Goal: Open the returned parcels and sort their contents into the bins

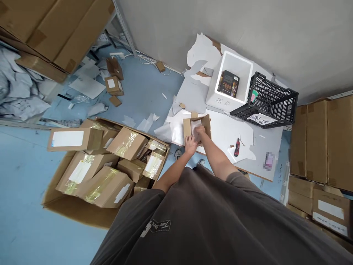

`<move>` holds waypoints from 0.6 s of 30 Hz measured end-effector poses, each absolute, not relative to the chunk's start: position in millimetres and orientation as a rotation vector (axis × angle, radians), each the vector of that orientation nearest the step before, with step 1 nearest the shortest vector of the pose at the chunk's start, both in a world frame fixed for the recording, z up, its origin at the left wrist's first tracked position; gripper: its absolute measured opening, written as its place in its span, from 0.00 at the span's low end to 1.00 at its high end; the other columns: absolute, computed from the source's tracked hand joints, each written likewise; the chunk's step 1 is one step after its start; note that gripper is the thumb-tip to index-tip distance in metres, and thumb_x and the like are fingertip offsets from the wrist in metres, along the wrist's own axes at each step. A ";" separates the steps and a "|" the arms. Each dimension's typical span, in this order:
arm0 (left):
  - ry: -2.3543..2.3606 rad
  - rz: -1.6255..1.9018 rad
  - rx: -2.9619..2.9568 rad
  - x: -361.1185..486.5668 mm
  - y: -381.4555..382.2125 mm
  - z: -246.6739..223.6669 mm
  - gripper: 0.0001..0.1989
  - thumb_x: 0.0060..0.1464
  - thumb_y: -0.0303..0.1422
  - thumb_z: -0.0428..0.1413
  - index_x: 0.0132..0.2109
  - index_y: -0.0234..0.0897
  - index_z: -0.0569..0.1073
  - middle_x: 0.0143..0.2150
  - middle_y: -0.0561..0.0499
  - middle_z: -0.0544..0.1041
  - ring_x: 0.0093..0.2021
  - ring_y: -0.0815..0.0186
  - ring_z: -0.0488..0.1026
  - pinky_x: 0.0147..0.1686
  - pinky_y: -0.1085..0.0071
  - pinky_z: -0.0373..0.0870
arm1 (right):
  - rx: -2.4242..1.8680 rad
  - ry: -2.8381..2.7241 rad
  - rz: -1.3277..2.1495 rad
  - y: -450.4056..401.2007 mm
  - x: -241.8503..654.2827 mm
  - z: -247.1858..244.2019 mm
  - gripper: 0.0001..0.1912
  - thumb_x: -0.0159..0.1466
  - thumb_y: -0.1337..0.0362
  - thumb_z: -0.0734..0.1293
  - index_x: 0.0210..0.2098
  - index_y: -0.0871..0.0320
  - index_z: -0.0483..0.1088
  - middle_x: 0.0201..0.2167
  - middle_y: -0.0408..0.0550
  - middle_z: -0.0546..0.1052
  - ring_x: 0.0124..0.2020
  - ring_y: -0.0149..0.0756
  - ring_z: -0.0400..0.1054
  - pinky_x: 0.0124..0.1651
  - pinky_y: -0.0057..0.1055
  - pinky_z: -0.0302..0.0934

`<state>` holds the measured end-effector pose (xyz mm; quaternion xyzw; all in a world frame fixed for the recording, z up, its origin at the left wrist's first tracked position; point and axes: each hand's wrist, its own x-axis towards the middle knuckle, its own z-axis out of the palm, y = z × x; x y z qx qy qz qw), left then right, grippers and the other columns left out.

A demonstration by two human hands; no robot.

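A small open cardboard box stands on the white-covered table with its flaps up. My left hand grips the near left edge of this box, fingers curled over the cardboard. Inside the box is my right hand, its fingers bent and pressed together against a translucent plastic wrap. The fingertips are partly hidden, and what lies beneath the wrap cannot be made out. A red and black utility knife lies on the table to the right of the box.
A white foam box holding a dark package and a black plastic crate stand at the table's back. Left is a large carton of taped boxes. More cartons are stacked at right; paper scraps litter the floor.
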<state>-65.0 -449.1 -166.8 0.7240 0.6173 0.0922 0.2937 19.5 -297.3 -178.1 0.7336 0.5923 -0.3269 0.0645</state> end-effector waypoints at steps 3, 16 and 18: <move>1.639 0.245 1.955 -65.3 -449.6 -168.1 0.09 0.65 0.34 0.68 0.50 0.42 0.89 0.63 0.35 0.80 0.73 0.41 0.66 0.82 0.40 0.49 | 2.195 1.657 -0.970 -295.7 17.3 -177.0 0.28 0.71 0.57 0.71 0.63 0.72 0.77 0.51 0.71 0.84 0.56 0.60 0.81 0.57 0.50 0.77; 1.651 0.205 2.001 -63.0 -449.8 -178.7 0.06 0.67 0.36 0.67 0.48 0.43 0.88 0.60 0.39 0.81 0.71 0.43 0.66 0.78 0.37 0.53 | 1.291 2.018 -0.614 -273.2 13.1 -195.5 0.66 0.49 0.66 0.86 0.82 0.64 0.57 0.80 0.77 0.59 0.82 0.71 0.50 0.80 0.58 0.48; 1.675 0.215 1.984 -63.2 -449.5 -183.5 0.04 0.68 0.35 0.66 0.47 0.44 0.87 0.57 0.40 0.82 0.70 0.45 0.68 0.78 0.38 0.54 | 1.256 2.062 -0.539 -275.3 8.5 -196.3 0.62 0.52 0.67 0.84 0.81 0.70 0.58 0.77 0.80 0.63 0.79 0.71 0.54 0.79 0.59 0.48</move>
